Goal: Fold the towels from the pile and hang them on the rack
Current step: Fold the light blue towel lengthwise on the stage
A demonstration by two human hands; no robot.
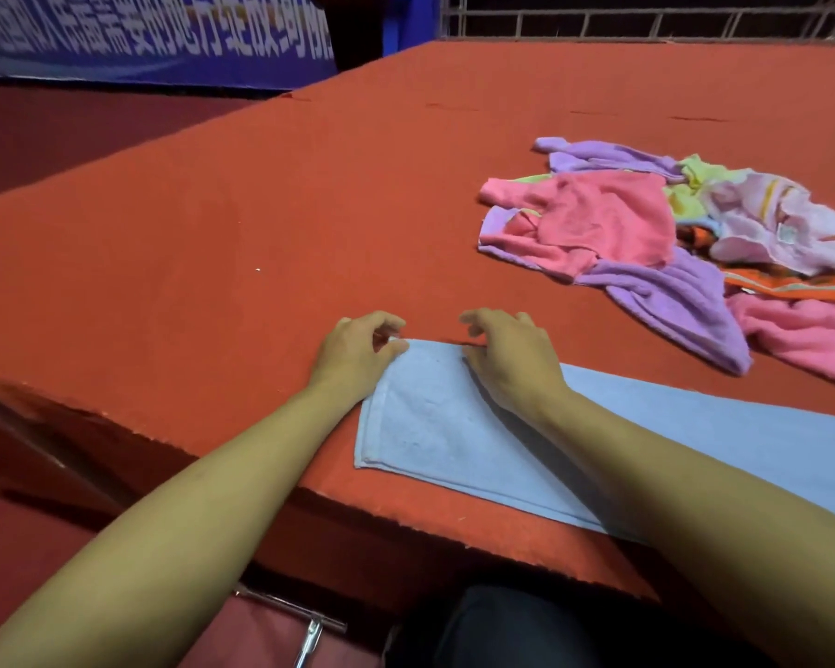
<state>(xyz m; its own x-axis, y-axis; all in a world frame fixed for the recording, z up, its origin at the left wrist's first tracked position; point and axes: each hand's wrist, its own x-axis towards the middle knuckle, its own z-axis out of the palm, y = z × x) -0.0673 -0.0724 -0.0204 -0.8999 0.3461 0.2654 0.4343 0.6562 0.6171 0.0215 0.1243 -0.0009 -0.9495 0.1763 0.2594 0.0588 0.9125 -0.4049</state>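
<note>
Progress: early. One long light-blue terry towel [454, 426] lies flat along the near edge of the red felt-covered surface [261, 209], apparently already doubled lengthwise. Heap of pink, purple and yellow towels [647, 224] remains unfolded near the right edge. No rack in view.

Grip: left hand [357, 351] pinches the towel's far-left corner, fingers curled. Right hand [512, 359] rests on the far hem beside it, fingers loosely bent; whether it pinches cloth is unclear.

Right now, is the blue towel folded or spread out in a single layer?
Folded: the blue towel shows doubled layered edges at its left end, where the left hand pinches its far corner.
</note>
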